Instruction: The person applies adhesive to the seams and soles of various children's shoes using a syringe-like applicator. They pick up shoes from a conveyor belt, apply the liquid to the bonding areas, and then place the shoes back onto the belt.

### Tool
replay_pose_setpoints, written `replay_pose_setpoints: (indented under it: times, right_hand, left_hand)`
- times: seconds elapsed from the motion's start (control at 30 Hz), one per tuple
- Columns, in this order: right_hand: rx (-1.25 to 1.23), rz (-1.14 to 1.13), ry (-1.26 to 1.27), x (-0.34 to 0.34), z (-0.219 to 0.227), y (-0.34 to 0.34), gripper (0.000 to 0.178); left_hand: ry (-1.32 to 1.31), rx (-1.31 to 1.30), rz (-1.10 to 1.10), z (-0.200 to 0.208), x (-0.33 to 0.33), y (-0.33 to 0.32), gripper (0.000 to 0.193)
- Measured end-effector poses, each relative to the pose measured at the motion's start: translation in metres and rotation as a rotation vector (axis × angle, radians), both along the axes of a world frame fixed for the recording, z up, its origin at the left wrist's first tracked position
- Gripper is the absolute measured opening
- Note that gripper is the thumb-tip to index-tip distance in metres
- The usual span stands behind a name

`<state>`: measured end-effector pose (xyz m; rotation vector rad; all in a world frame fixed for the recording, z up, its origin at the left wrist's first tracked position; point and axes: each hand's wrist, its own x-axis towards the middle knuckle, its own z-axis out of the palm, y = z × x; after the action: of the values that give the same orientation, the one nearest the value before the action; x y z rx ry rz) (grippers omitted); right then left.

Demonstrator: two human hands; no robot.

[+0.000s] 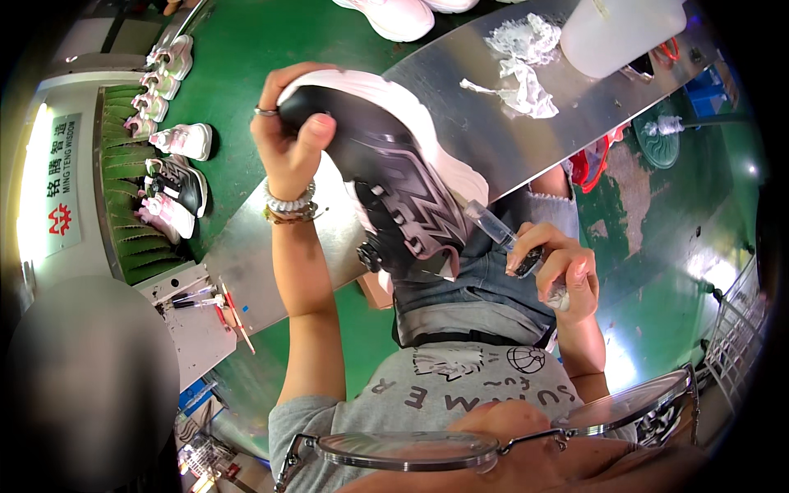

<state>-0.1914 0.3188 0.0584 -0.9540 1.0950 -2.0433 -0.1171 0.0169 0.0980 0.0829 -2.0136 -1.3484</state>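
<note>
While the right hand (pixel 560 269) hovered beside the faded blue denim jeans (pixel 472 292), its fingers were curled round the rear of a clear plastic tube (pixel 495 228), with a small white wad (pixel 559 297) showing beneath them. The tube slanted up and leftward, its narrow tip at or just beside the edge where upper met sole near the heel; that pen-like grip probably gave close control.

The black-and-grey sports shoe with a thick white sole (pixel 411 185) was held over the lap and the shiny metal surface (pixel 448 78); whether it rested on anything could not be told. Its toe pointed away and to the left, its heel back toward the lap, the long axis running diagonally between them. The left hand (pixel 293 135) grasped the toe, thumb on the black front and other fingers round the sole, apparently to steady it with the sole edge turned rightward toward the tube.

Farther off lay crumpled white paper (pixel 526 92) beside a translucent white container (pixel 620 39), perhaps set aside there within reach.
</note>
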Motion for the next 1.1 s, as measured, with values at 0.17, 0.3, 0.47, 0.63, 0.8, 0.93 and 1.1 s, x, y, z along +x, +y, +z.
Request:
replay_pose_setpoints:
  times: [0.17,0.3,0.47,0.63,0.8,0.93,1.1]
  right_hand:
    - [0.082,0.035,0.018,-0.002,-0.007,0.019,0.056]
    - [0.124,0.001,0.057,-0.001,-0.017,0.027,0.057]
    - [0.186,-0.066,-0.034,0.005,-0.026,0.016,0.061]
    - [0.258,-0.114,-0.076,0.007,-0.026,-0.013,0.066]
    - [0.286,-0.113,-0.1,0.01,-0.018,-0.015,0.067]
    - [0.317,-0.081,-0.132,0.017,-0.011,-0.015,0.068]
    - [0.371,-0.058,-0.18,0.023,0.001,-0.013,0.068]
  left_hand:
    - [-0.001,0.013,0.116,-0.017,-0.004,-0.017,0.051]
    - [0.008,0.14,0.162,-0.036,-0.005,-0.025,0.04]
    - [-0.193,0.403,0.51,-0.073,0.012,-0.04,0.03]
    - [-0.471,0.502,0.755,-0.09,0.073,-0.03,0.037]
    - [-0.622,0.697,0.683,-0.066,0.15,0.02,0.033]
    - [-0.812,0.806,0.551,-0.04,0.177,0.074,0.029]
    - [-0.853,1.05,0.364,-0.052,0.204,0.111,0.03]
